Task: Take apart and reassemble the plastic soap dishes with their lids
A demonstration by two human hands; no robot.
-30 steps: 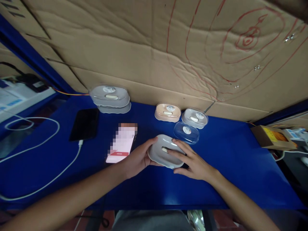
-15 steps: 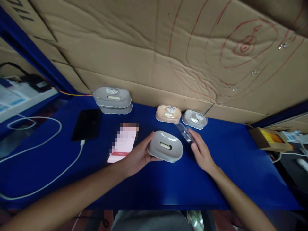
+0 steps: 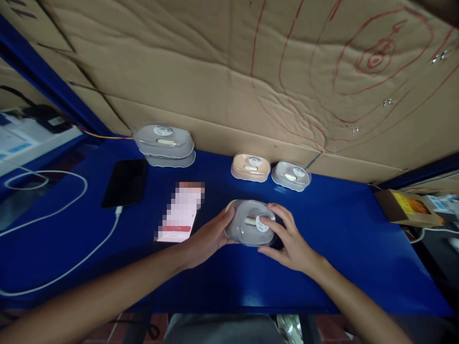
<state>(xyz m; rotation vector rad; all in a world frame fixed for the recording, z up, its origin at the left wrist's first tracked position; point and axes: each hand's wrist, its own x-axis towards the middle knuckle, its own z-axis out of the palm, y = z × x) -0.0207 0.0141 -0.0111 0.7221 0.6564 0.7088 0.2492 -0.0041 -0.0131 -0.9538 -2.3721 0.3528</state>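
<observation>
My left hand (image 3: pixel 215 231) grips a grey oval dish (image 3: pixel 231 228) from its left side, thumb on the rim and fingers underneath. Over the dish sits a clear plastic lid (image 3: pixel 247 210) with a round white sticker. My right hand (image 3: pixel 290 239) is closed around the lid's right side, a finger resting by the sticker. A pale oblong piece shows through the lid in the dish's middle. Whether the lid is fully seated on the dish I cannot tell.
Behind stand a lidded peach dish (image 3: pixel 250 174), a lidded grey dish (image 3: pixel 291 181) and stacked grey dishes (image 3: pixel 165 145). Left are a lit phone (image 3: pixel 181 215), a dark tablet-like device (image 3: pixel 125 184) and a white cable (image 3: pixel 103 258). Cardboard (image 3: pixel 179 71) walls the back; a small carton (image 3: pixel 394 208) stands right.
My right hand has brought the clear lid from the right onto the grey dish. My left hand still holds the dish in about the same place. The view has shifted slightly.
</observation>
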